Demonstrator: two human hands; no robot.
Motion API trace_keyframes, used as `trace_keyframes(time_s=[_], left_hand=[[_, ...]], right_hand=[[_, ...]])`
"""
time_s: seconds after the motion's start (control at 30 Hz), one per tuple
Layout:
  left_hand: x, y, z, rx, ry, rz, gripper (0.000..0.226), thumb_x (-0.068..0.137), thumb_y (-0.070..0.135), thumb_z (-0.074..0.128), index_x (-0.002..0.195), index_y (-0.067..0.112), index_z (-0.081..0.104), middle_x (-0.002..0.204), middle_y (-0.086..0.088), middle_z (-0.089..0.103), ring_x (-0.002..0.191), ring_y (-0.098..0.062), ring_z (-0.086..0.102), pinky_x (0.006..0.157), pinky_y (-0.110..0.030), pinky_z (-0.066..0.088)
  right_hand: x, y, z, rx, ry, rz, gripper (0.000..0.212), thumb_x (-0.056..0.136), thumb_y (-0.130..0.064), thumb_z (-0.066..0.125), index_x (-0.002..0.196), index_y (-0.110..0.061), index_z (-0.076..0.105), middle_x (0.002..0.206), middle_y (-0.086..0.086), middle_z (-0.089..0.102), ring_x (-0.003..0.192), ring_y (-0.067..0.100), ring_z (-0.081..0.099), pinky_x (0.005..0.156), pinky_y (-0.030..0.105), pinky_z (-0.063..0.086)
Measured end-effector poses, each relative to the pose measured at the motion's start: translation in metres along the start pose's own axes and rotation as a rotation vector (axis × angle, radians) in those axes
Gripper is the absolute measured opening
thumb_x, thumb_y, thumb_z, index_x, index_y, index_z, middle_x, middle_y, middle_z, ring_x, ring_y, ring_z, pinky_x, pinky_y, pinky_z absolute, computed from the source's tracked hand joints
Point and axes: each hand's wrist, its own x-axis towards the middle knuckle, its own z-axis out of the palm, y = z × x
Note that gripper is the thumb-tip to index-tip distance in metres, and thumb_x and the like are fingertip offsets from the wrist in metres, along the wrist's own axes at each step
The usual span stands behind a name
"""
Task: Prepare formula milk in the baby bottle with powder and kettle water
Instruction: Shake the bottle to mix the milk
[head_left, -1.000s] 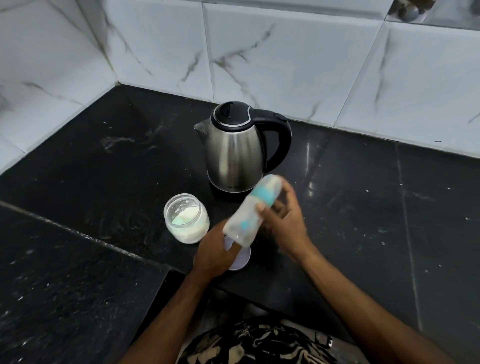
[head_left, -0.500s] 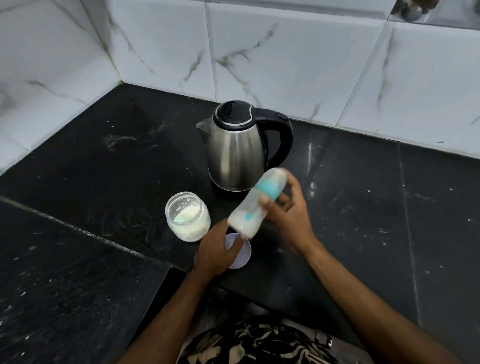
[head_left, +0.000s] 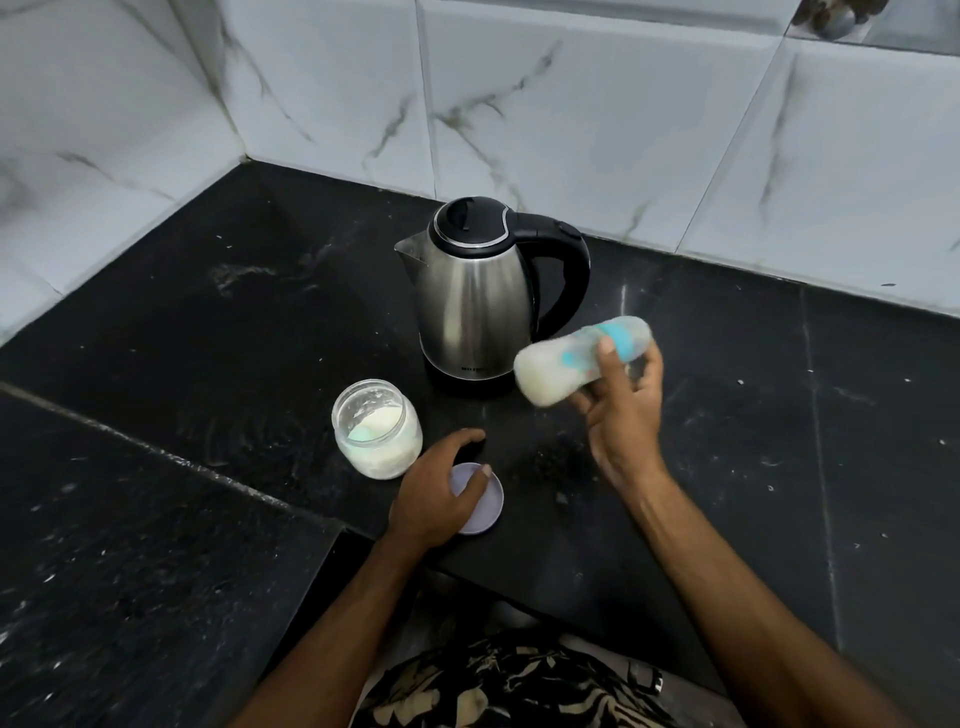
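My right hand (head_left: 626, 410) grips the baby bottle (head_left: 566, 366) near its teal collar. The bottle is tilted almost on its side in the air, blurred, with milky liquid inside and its base pointing left. Behind it stands the steel kettle (head_left: 475, 306) with its black lid closed and its handle to the right. An open glass jar of white powder (head_left: 378, 434) sits left of my hands. My left hand (head_left: 441, 491) rests with curled fingers on the pale purple jar lid (head_left: 488, 506) lying flat on the counter.
The black stone counter (head_left: 727, 441) runs into a corner of white marbled wall tiles (head_left: 571, 104). A lower, nearer counter section (head_left: 130, 545) lies to the left. The counter's front edge sits just above my patterned clothing (head_left: 509, 686).
My left hand let go of the bottle's base and dropped onto the purple lid. My right hand swung the bottle up and right, tipping it closer to horizontal.
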Motion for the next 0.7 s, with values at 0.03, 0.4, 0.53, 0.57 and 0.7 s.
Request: trace_keyframes(time_s=[0.03, 0.4, 0.53, 0.57, 0.7], left_hand=[[0.0, 0.001, 0.0, 0.002, 0.001, 0.004, 0.051, 0.088, 0.047, 0.056, 0.131, 0.021, 0.06, 0.129, 0.01, 0.065, 0.119, -0.004, 0.059, 0.103, -0.028, 0.046], [0.0, 0.004, -0.002, 0.008, -0.007, 0.021, 0.05, 0.086, 0.046, 0.056, 0.128, 0.019, 0.061, 0.127, 0.009, 0.065, 0.117, -0.006, 0.059, 0.1, -0.017, 0.042], [-0.001, 0.004, -0.003, 0.018, -0.018, 0.017, 0.046, 0.088, 0.041, 0.058, 0.129, 0.02, 0.061, 0.128, 0.009, 0.065, 0.118, -0.003, 0.058, 0.1, -0.01, 0.038], [0.0, 0.004, -0.003, 0.019, -0.021, 0.016, 0.045, 0.088, 0.039, 0.059, 0.129, 0.02, 0.061, 0.128, 0.009, 0.065, 0.117, -0.003, 0.058, 0.1, -0.008, 0.036], [0.0, 0.006, -0.003, 0.022, -0.028, 0.003, 0.045, 0.088, 0.038, 0.059, 0.129, 0.02, 0.061, 0.128, 0.009, 0.065, 0.118, -0.002, 0.057, 0.099, -0.007, 0.036]], right_hand=[[0.0, 0.002, 0.0, -0.008, -0.001, 0.005, 0.065, 0.086, -0.021, 0.067, 0.142, -0.02, 0.035, 0.097, -0.008, 0.074, 0.103, 0.022, 0.067, 0.075, 0.039, 0.061], [0.005, 0.005, -0.006, -0.688, -0.39, -0.226, 0.097, 0.08, -0.001, 0.078, 0.154, -0.016, 0.017, 0.129, -0.02, 0.053, 0.113, 0.006, 0.061, 0.091, 0.027, 0.054], [0.024, 0.005, -0.014, -0.851, -0.433, -0.262, 0.098, 0.079, -0.012, 0.081, 0.154, -0.024, 0.019, 0.125, -0.037, 0.049, 0.117, 0.005, 0.058, 0.099, 0.034, 0.053], [0.026, 0.007, -0.017, -0.87, -0.432, -0.271, 0.097, 0.079, -0.013, 0.081, 0.154, -0.025, 0.021, 0.128, -0.032, 0.049, 0.119, 0.008, 0.058, 0.1, 0.037, 0.052], [0.029, 0.017, -0.027, -0.915, -0.461, -0.269, 0.096, 0.079, -0.013, 0.081, 0.154, -0.025, 0.022, 0.141, -0.008, 0.047, 0.126, 0.014, 0.054, 0.104, 0.044, 0.049]])
